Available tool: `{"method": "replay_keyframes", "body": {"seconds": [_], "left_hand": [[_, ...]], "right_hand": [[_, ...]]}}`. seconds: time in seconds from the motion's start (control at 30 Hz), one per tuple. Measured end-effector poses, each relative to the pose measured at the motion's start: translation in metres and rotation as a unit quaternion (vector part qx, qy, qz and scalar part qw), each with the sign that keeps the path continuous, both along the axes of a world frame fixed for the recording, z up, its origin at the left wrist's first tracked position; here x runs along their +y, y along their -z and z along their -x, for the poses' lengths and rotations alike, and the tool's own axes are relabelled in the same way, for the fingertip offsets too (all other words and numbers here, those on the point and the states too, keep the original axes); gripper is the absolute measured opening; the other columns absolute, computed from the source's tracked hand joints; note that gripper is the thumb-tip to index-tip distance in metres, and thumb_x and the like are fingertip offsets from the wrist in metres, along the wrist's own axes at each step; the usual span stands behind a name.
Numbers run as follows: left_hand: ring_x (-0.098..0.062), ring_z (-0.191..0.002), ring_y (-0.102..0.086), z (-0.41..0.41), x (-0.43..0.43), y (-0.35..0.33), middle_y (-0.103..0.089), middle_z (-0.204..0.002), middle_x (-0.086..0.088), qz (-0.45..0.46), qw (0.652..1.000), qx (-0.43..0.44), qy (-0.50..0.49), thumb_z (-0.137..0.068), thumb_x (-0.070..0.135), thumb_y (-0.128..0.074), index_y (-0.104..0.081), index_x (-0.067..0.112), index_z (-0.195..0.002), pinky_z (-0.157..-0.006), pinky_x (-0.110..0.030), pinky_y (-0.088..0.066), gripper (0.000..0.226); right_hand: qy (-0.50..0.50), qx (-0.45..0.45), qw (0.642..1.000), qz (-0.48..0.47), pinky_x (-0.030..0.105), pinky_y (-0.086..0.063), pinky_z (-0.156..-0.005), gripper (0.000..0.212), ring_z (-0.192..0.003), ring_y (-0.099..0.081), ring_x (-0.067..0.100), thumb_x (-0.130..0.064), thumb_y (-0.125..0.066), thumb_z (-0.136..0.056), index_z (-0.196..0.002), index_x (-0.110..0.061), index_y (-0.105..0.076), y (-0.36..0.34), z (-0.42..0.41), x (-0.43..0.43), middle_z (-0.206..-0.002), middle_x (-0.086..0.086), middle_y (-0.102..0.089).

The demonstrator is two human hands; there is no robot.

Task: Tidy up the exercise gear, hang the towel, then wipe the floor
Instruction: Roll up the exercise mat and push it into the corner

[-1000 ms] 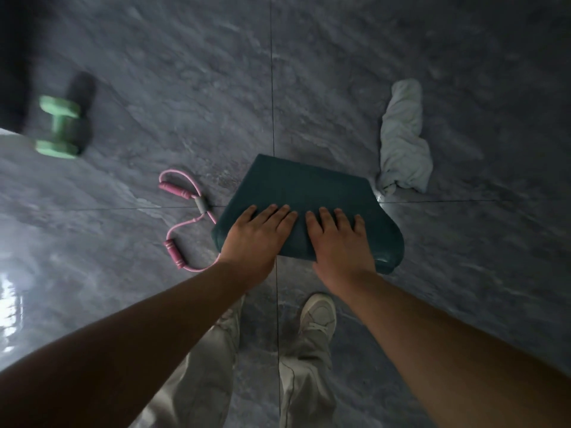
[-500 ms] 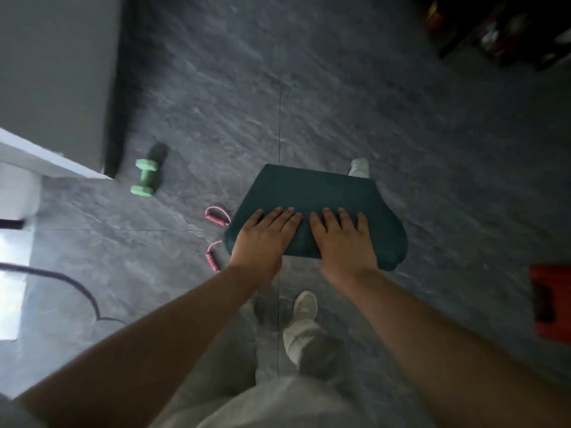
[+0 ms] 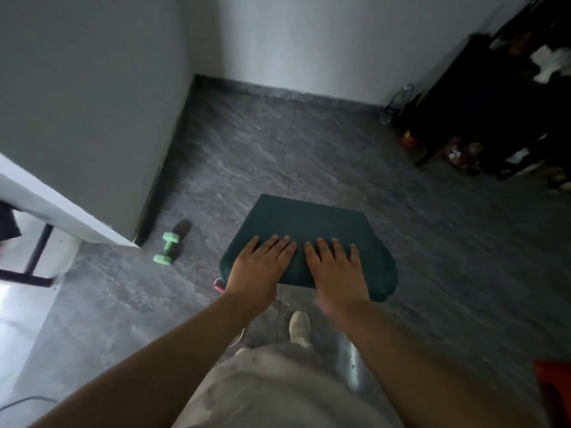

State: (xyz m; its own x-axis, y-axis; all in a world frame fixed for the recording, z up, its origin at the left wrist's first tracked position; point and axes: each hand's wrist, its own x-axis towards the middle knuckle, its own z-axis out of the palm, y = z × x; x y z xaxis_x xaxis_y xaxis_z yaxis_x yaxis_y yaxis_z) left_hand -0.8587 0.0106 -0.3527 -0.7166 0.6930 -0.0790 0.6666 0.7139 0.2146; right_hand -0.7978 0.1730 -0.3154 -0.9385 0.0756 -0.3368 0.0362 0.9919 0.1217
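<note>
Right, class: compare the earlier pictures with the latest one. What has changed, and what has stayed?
The folded dark green exercise mat has been raised away from the grey tiled floor by the left hand and right hand. The crumpled white towel no longer shows, and only a tip of the pink resistance band shows. Unchanged: both hands' fingers flat on the mat, light green dumbbell on the floor.

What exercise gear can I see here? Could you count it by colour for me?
Dark green: 1, the folded mat, held by the left hand and right hand
Light green: 1, the dumbbell
Pink: 1, a pink handle, mostly hidden behind the left hand
Total: 3
</note>
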Motion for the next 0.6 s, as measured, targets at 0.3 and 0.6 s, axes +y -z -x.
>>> {"method": "replay_keyframes", "body": {"seconds": [0.3,0.6], "left_hand": [[-0.015,-0.151,-0.018,0.063,0.086,-0.006,-0.018,-0.165,0.005,0.040,0.999,0.024,-0.018,-0.092,0.027,-0.058,-0.015,0.026,-0.158,-0.124,-0.039,-0.010,0.078],[-0.014,-0.150,-0.020,0.155,0.132,-0.018,-0.020,-0.164,0.006,0.054,0.995,0.039,-0.068,-0.092,0.030,-0.061,-0.016,0.027,-0.157,-0.123,-0.040,-0.014,0.080]], "right_hand": [[-0.020,0.025,0.998,0.045,0.061,-0.014,-0.118,0.074,-0.148,-0.021,0.037,-0.030,-0.055,-0.094,-0.155,-0.021,-0.013,0.005,0.066,0.093,-0.162,0.011,-0.022],[-0.067,0.053,0.995,0.051,0.061,-0.013,-0.118,0.074,-0.147,-0.021,0.038,-0.026,-0.055,-0.093,-0.155,-0.019,-0.015,-0.007,0.170,0.144,-0.161,0.012,-0.023]]}}
